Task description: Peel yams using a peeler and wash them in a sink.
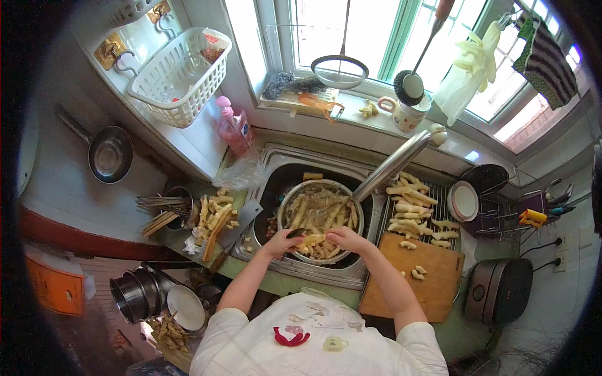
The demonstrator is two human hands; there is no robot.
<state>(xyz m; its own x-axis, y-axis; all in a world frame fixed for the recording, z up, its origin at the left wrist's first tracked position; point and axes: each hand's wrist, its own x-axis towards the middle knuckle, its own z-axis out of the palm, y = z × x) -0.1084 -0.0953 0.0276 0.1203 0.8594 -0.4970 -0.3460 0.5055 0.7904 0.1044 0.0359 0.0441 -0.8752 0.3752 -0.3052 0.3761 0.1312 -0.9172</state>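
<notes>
My left hand [278, 244] is closed around a pale yellow ginger-like root [312, 239], with a small dark object [296, 232] showing at its fingers; I cannot tell what that is. My right hand [347, 238] grips the root's other end. Both hands are over the near part of a round metal basin [281, 217] standing in the sink [263, 188]. Several roots lie in cloudy water [324, 202] in the basin. The faucet's metal spout [390, 164] slants down to the basin's right rim.
Pale roots [409, 207] lie on a wire rack right of the sink, beside a wooden cutting board [414, 291] with small pieces. Left are a cleaver [244, 223], more roots [218, 211] and chopsticks [162, 204]. A plastic bag [242, 174] lies behind. A strainer [339, 70] hangs at the window.
</notes>
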